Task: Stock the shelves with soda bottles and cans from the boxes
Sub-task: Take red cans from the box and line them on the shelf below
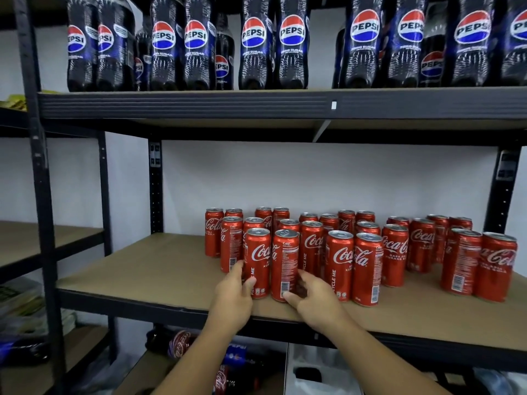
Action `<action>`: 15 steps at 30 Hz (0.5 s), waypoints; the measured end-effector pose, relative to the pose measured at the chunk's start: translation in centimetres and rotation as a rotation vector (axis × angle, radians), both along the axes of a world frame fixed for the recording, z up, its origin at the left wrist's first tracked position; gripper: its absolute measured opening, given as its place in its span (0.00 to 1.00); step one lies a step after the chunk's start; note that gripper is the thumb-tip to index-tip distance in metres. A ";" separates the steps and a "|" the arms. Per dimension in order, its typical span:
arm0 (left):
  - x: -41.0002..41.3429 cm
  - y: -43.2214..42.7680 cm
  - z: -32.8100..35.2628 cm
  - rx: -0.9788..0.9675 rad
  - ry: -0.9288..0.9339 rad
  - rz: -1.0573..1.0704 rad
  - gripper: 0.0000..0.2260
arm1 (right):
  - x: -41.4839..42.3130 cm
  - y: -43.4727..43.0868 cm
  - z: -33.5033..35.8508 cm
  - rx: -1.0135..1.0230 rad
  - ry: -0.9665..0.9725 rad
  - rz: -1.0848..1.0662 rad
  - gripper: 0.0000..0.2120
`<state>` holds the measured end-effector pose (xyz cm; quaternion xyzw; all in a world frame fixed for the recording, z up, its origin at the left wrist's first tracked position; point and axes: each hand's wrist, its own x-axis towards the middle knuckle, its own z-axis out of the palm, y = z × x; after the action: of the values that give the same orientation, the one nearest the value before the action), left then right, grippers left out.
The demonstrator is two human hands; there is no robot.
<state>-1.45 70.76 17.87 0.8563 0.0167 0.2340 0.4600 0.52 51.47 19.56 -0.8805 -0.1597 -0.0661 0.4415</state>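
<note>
On the middle shelf (137, 269), the left hand (232, 295) curls round the leftmost front Coca-Cola can (258, 258) while the right hand (313, 299) grips the neighbouring can (285, 266) near its base, both cans upright, apparently to square them with the front row

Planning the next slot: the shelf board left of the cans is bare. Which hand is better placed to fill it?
Likely left. The left hand holds the front can nearest that bare board; the right hand holds the barcode can, farther right.
</note>
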 end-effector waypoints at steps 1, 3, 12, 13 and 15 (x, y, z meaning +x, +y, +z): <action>-0.2 -0.2 0.0 0.040 -0.007 0.009 0.23 | 0.0 0.1 0.0 -0.006 -0.013 0.001 0.25; -0.5 -0.4 0.0 0.104 -0.026 0.016 0.23 | 0.0 0.1 0.0 -0.023 -0.052 0.001 0.23; -4.7 -0.5 -0.1 0.384 -0.003 0.013 0.18 | -3.2 -1.8 0.1 -0.311 -0.158 0.048 0.27; -5.3 -0.5 -0.1 0.419 0.002 0.021 0.16 | -3.9 -2.5 0.0 -0.378 -0.170 0.055 0.28; -6.8 -1.0 0.0 0.478 0.015 0.023 0.17 | -5.5 -4.2 -0.2 -0.466 -0.182 0.063 0.28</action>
<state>-8.22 69.74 17.83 0.9423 -0.0259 0.2303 0.2415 -4.98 47.27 19.37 -0.9435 -0.2373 -0.0927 0.2120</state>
